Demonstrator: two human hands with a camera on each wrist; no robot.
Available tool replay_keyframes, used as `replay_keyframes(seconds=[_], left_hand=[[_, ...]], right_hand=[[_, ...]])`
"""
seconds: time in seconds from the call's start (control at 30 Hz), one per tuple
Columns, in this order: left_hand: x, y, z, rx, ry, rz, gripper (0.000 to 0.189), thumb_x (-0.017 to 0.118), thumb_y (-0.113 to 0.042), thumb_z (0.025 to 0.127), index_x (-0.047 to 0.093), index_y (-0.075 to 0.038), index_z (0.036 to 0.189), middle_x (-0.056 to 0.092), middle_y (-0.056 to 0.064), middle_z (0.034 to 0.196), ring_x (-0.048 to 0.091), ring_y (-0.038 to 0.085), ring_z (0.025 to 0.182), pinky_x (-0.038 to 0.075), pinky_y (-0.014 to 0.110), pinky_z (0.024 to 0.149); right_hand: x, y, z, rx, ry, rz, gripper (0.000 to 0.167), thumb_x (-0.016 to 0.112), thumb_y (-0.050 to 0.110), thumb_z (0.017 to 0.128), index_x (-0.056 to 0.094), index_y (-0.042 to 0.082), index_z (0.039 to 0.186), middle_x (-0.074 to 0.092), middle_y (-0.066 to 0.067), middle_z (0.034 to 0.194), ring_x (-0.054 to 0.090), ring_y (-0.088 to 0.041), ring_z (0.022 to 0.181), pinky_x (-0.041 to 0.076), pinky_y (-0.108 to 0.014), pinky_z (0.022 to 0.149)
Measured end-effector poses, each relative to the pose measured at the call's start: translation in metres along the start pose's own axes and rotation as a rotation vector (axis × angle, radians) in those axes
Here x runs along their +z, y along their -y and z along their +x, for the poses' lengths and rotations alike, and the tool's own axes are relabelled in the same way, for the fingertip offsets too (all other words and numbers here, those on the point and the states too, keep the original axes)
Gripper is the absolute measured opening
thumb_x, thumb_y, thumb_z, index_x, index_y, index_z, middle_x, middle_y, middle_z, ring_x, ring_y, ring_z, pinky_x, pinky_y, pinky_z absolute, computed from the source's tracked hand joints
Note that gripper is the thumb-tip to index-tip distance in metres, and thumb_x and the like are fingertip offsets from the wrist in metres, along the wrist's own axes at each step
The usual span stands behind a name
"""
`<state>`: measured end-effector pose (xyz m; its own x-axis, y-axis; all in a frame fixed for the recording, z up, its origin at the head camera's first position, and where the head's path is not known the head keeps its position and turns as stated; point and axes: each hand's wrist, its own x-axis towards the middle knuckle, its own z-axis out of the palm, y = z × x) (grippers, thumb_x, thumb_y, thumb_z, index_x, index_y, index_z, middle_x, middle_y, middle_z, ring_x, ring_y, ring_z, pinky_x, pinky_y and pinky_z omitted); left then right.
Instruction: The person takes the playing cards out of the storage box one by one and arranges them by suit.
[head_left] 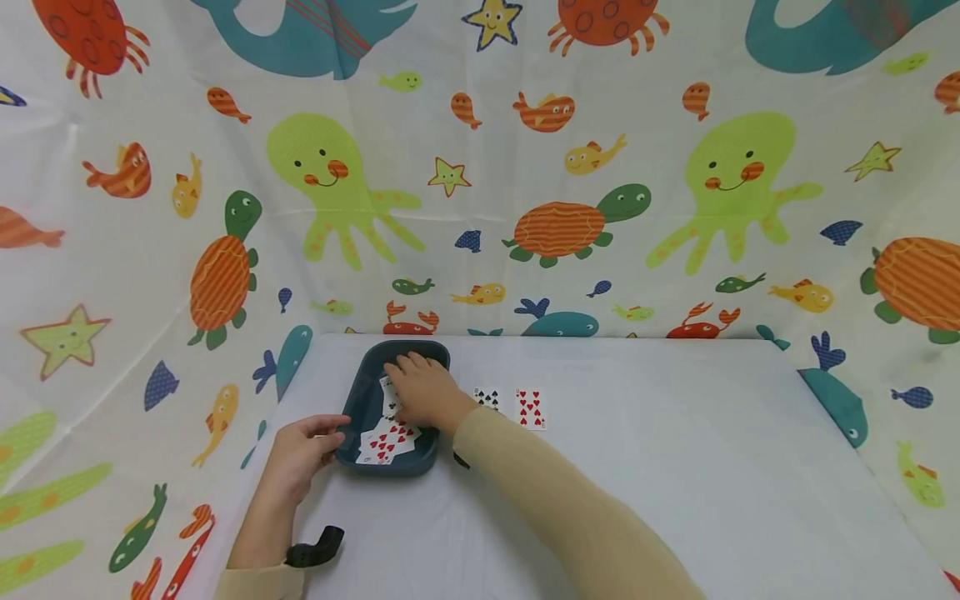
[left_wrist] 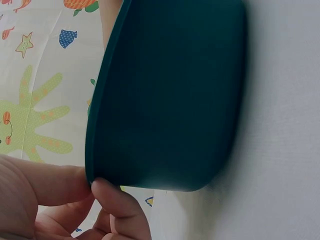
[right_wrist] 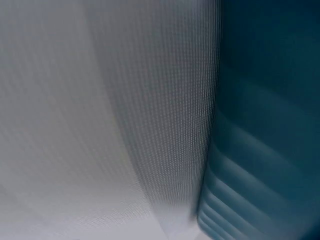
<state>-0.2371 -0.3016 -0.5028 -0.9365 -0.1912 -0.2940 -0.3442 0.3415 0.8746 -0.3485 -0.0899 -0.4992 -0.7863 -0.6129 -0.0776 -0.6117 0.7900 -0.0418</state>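
A dark teal plastic basin [head_left: 390, 469] stands at the left of the white table, with several playing cards [head_left: 382, 446] loose inside. My left hand [head_left: 296, 458] pinches the basin's near-left rim between thumb and fingers, also seen close up in the left wrist view. Reaching over the right rim, my right hand [head_left: 431, 393] is inside the basin, above a black-suited card [head_left: 388, 400] that it partly covers. Its fingertips point down, and whether they grip a card is hidden. The right wrist view shows only the basin's outer wall [right_wrist: 270, 125] and white cloth.
Just right of the basin, a spades card [head_left: 486, 397] and a hearts card [head_left: 532, 409] lie face up side by side on the white tablecloth [head_left: 675, 450]. My right forearm partly covers the spades card. A sea-animal print curtain [head_left: 465, 217] hangs behind the table and at its sides.
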Motion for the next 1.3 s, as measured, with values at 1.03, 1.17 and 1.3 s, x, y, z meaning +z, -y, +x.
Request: replay_keyframes(seconds=[1.03,1.17,1.3], left_hand=[[0.002,0.0,-0.002,-0.002,-0.018,0.007,0.036,0.063,-0.01,0.105,0.069,-0.001,0.139,0.059,0.019,0.132,0.058,0.025,0.103,0.058,0.021,0.077],[0.002,0.001,0.0,-0.006,-0.017,0.005,0.035,0.063,-0.01,0.106,0.069,-0.001,0.139,0.059,0.019,0.132,0.059,0.025,0.103,0.058,0.021,0.077],[0.002,0.001,0.001,-0.001,-0.02,0.0,0.035,0.064,-0.01,0.106,0.069,-0.001,0.139,0.059,0.018,0.13,0.058,0.025,0.102,0.058,0.021,0.076]], right_hand=[[0.003,-0.003,0.012,0.009,0.067,0.034,0.082,0.083,0.049,0.092,0.047,0.028,0.162,0.053,-0.003,0.161,0.049,-0.026,0.146,0.041,-0.052,0.126],[-0.001,-0.004,0.014,0.022,0.088,0.048,0.084,0.086,0.051,0.088,0.048,0.029,0.16,0.053,-0.004,0.159,0.05,-0.026,0.144,0.041,-0.052,0.125],[-0.004,-0.004,0.014,0.041,0.101,0.057,0.085,0.088,0.051,0.086,0.05,0.03,0.159,0.054,-0.005,0.157,0.05,-0.026,0.141,0.043,-0.05,0.124]])
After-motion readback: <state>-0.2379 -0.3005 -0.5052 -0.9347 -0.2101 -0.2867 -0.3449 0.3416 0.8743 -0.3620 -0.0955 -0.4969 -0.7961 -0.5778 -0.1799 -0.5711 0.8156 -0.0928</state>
